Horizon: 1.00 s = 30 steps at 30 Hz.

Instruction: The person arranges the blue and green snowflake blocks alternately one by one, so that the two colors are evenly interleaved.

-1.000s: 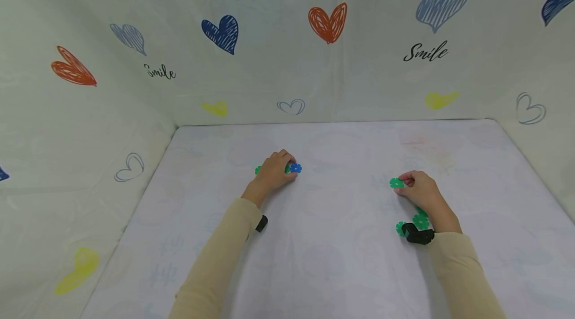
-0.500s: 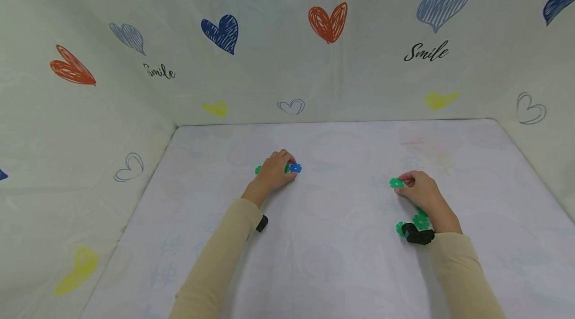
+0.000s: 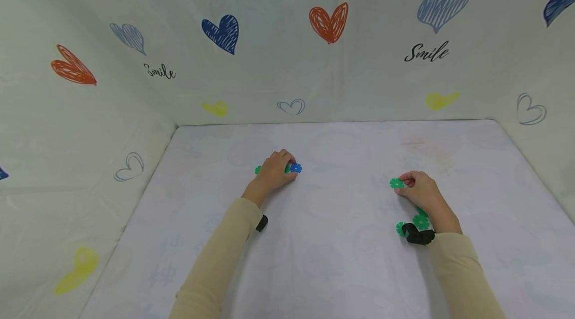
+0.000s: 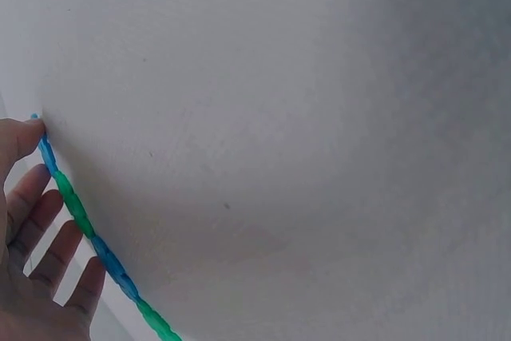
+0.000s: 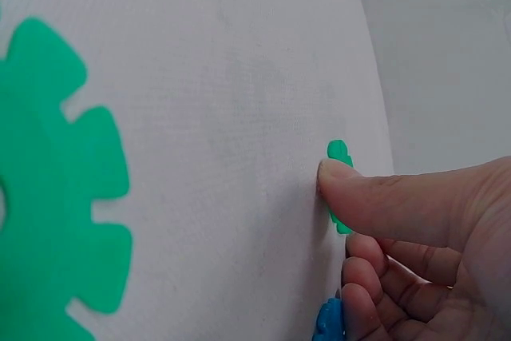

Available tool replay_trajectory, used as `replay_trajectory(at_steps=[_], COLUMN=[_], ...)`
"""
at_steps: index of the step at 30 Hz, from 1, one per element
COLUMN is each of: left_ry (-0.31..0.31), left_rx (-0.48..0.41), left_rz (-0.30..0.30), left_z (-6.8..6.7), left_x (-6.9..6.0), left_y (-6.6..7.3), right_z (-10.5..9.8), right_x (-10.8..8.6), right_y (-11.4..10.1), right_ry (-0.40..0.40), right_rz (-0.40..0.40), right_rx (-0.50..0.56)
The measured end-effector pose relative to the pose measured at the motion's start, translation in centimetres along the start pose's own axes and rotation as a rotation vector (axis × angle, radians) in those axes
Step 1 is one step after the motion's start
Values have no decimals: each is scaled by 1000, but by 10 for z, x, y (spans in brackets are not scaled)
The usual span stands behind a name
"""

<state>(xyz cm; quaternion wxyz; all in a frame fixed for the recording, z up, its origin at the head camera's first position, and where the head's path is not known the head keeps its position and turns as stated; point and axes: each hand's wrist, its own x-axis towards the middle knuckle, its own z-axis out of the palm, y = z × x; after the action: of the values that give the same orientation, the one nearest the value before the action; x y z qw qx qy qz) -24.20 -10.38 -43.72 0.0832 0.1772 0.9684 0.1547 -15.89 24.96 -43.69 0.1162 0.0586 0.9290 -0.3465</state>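
Head view: left hand [image 3: 272, 170] grips blue-and-green notched-disc plastic chain [image 4: 75, 204]; right hand [image 3: 423, 193] pinches 1 green notched plastic disc [image 3: 396, 183]. Light, level hold seems best.

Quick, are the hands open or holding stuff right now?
Left hand: holding a row of blue and green pieces.
Right hand: pinching a green flower-shaped piece.

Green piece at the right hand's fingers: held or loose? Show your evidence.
Held: both the head and right wrist views show the right hand pinching the green piece.
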Motion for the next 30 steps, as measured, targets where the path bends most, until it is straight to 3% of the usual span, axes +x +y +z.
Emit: replay_trajectory(at_steps=[30], left_ry=[-6], left_rx=[21], left_rz=[-5], left_z=[-2], left_x=[0], left_y=[3], right_z=[1], right_x=[-1], right_y=[-5], right_ry=[18], right_rz=[-41], right_rx=[-18])
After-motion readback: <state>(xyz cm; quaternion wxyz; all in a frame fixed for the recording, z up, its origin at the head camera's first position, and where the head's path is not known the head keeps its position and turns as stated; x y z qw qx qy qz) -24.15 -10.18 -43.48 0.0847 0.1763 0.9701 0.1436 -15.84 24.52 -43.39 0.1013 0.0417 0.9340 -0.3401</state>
